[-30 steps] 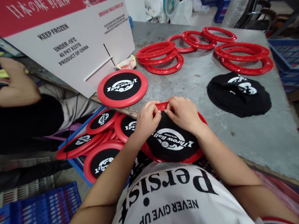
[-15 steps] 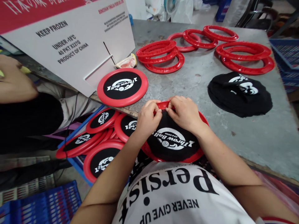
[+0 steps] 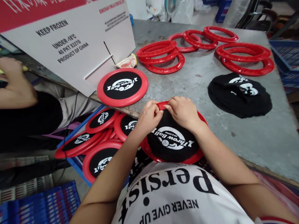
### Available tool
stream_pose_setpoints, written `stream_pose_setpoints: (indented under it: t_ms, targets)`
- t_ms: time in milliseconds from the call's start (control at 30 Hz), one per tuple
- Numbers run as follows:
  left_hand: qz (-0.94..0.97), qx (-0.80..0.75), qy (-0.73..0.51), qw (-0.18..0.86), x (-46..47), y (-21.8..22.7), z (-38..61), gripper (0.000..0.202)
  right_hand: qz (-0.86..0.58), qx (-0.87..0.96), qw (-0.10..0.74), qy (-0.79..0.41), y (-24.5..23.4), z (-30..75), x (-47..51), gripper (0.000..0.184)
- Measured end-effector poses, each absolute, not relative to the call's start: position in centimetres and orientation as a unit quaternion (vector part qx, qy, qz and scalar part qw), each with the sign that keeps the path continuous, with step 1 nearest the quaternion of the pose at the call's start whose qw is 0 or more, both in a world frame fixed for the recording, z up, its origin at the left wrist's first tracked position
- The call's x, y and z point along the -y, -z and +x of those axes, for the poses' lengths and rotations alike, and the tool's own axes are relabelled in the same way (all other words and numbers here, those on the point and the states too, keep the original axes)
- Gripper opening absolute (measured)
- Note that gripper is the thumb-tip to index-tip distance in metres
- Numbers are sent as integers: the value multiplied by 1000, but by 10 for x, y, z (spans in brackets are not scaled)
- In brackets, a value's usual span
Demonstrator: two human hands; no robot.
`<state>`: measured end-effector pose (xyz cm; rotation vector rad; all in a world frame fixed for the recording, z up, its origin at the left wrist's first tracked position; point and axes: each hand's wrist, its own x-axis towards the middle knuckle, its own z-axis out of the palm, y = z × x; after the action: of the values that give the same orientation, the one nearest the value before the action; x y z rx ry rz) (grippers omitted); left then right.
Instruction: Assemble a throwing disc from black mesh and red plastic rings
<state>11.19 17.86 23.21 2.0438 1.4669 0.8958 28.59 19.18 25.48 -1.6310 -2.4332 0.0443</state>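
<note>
A red ring with black printed fabric across it, a throw-ball disc (image 3: 174,140), leans between my body and the table's front edge. My left hand (image 3: 149,116) pinches its far rim and the fabric edge, left of centre. Close beside it, my right hand (image 3: 183,112) grips the same rim with the thumb pressed on the fabric. Bare red rim shows between the two hands. Exactly how the fabric edge sits under my fingers is hidden. To the left on the table lies another red-rimmed disc (image 3: 122,87) with its fabric flat.
Loose red rings (image 3: 161,49) lie in groups at the table's back. A pile of black printed fabric (image 3: 240,95) is on the right. A white carton (image 3: 77,46) stands at left. Below, a blue crate (image 3: 77,165) holds several discs. Another person's arm (image 3: 17,84) is at far left.
My hands have shifted very slightly on the rim, and a little more red shows between them. The fabric looks a bit smoother near my thumbs. At far left the other person's arm moved.
</note>
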Motion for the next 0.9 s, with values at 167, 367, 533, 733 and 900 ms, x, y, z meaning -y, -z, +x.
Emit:
stream_pose_setpoints:
  t_ms: [167, 367, 533, 733, 900]
  targets:
    - [789, -481, -316, 216, -169, -222, 99, 15, -539, 834, 108, -47, -261, 295, -189, 38]
    - [754, -504, -351, 230, -168, -205, 95, 15, -540, 818, 129, -151, -267, 315, -195, 30]
    - [782, -485, -347, 180, -184, -243, 92, 18, -533, 783, 227, -227, -283, 319, -194, 24]
    - [861, -435, -239, 111, -189, -282, 82, 12, -513, 717, 331, -337, -255, 314, -179, 24]
    - [840, -485, -215, 112, -173, -269, 91, 4, -506, 738, 368, -252, -231, 308, -164, 15]
